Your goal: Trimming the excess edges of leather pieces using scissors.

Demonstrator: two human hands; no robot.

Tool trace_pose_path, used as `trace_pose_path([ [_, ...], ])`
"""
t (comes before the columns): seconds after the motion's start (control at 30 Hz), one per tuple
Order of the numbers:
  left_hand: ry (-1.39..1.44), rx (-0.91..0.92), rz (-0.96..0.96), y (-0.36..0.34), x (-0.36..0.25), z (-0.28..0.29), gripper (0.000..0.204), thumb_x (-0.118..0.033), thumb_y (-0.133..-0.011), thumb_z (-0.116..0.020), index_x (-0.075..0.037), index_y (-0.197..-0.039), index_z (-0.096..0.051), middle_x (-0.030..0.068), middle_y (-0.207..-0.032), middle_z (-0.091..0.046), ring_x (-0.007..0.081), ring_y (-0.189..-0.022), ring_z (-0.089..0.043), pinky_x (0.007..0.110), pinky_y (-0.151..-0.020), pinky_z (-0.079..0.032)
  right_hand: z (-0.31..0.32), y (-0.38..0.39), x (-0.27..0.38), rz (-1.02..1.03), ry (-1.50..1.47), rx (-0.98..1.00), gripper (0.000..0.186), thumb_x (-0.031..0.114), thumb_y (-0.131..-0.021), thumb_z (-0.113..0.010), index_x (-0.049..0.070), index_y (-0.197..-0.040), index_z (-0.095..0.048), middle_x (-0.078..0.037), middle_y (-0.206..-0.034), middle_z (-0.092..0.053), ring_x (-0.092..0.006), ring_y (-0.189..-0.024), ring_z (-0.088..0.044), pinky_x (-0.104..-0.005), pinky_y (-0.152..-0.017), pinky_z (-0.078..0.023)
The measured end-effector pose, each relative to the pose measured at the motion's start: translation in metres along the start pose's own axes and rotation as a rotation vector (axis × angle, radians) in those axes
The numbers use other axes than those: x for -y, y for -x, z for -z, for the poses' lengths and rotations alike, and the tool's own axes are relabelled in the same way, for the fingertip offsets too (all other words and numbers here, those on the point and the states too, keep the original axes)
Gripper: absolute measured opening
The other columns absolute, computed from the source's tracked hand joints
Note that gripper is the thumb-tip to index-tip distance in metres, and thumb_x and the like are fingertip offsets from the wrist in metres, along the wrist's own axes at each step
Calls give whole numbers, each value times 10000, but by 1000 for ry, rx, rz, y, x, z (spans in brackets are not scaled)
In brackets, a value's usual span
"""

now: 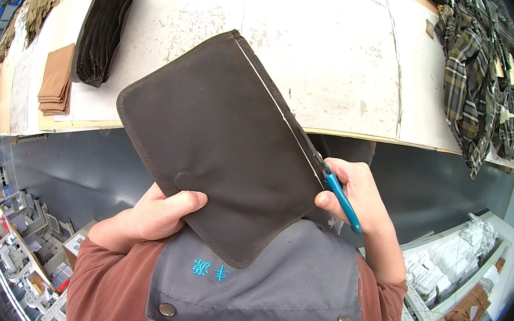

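A dark brown leather-like flap piece [211, 118] with rounded corners and stitched edges lies tilted across my front. My left hand [160, 213] grips its lower left edge, the thumb on top beside a round stitched spot [184, 180]. The fingers beneath are hidden. Scissors with teal handles [343, 202] are in my right hand [357, 187]. Their dark blades lie along the piece's right edge, next to a thin white strip [275, 106]; how far the blades are apart I cannot tell.
Beyond the piece stretches a scuffed white worktable [330, 55]. It bears a stack of dark folded pieces [103, 28], brown sheets [57, 80] and plaid cloth [465, 82] at the right. A rack with white bundles [453, 262] stands lower right. I wear a grey apron [255, 298].
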State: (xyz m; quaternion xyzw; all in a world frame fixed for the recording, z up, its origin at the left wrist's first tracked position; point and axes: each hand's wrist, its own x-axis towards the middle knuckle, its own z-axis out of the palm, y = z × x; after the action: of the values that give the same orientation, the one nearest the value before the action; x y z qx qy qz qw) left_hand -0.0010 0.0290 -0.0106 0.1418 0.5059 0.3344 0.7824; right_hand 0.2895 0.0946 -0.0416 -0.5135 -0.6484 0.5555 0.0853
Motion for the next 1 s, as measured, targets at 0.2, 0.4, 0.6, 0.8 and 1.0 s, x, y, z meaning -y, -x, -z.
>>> trace_pose_path([
  [0.2, -9, -5, -18, -1, 0, 2, 428, 17, -787, -489, 34, -1214, -471, 170, -1198, -538, 291, -1090, -564, 420, -924, -488, 0, -1, -1, 3, 13, -20, 642, 571, -655, -778, 17, -624, -455, -39, -509, -348, -104, -508, -342, -274, -473, -366],
  [0.4, -10, 0, -18, -1, 0, 1, 432, 16, -787, -493, 36, -1217, -468, 173, -1203, -536, 293, -1090, -566, 423, -922, -492, -1, 0, -6, 33, -20, -48, 643, 567, -656, -780, 18, -605, -451, -34, -499, -348, -99, -503, -327, -273, -461, -358],
  [0.6, -21, 0, -1, -2, -3, -2, 460, 2, -790, -506, 34, -1246, -448, 176, -1223, -526, 295, -1102, -561, 423, -930, -487, -3, 1, -4, 34, -92, -37, 590, 503, -725, -762, 18, -598, -451, -20, -497, -344, -84, -508, -318, -259, -449, -336],
  [0.8, -26, 28, -5, -2, 1, 3, 468, 10, -796, -500, 27, -1260, -442, 169, -1239, -520, 288, -1126, -547, 417, -941, -478, -4, 3, -1, 17, -144, -31, 587, 506, -744, -745, 15, -599, -457, -9, -495, -369, -76, -507, -321, -253, -445, -332],
  [1.0, -21, 30, -5, -2, 1, 2, 463, 13, -803, -499, 21, -1262, -439, 160, -1243, -520, 278, -1129, -543, 414, -953, -465, -7, 5, -3, 28, -137, -41, 590, 515, -753, -732, 11, -602, -466, -26, -489, -371, -80, -504, -320, -254, -444, -337],
])
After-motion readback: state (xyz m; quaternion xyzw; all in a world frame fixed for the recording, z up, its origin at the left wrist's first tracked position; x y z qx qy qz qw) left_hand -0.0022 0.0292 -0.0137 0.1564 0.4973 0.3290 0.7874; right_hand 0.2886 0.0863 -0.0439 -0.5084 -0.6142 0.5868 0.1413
